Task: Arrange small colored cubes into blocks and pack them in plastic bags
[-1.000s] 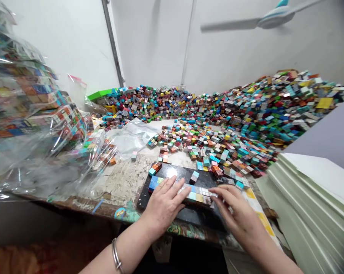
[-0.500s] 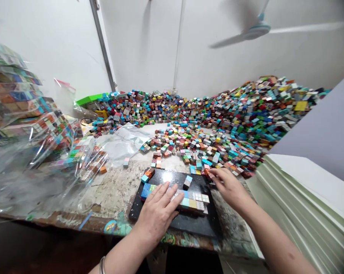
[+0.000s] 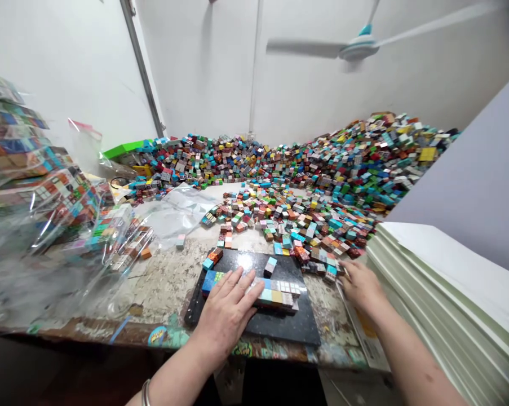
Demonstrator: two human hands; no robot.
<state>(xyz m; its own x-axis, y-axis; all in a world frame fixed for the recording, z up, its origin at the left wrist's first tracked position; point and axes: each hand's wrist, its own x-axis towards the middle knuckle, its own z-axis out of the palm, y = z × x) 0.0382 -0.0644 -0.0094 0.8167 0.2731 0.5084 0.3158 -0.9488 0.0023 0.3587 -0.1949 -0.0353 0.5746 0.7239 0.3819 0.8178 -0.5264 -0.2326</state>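
The left hand [image 3: 224,313] lies flat, fingers spread, on a bar of small, square-sided blocks [image 3: 275,292] at the bottom middle of the frame. The bar sits on a smooth, shiny black slab [image 3: 275,327]. Right of it, the right hand [image 3: 364,286] bends its fingers by loose blocks [image 3: 322,256]; I can't tell if it grips one. Crinkly clear plastic bags [image 3: 20,242] fill the left side. A round blue sticker [image 3: 157,336], lower left, has marks too small to read.

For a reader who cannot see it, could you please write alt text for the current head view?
The left hand rests flat across a double row of small colourful blocks on a black slab, while the right hand is at the edge of loose blocks. Behind lies a heap of blocks, with plastic bags at left and stacked pale sheets at right.
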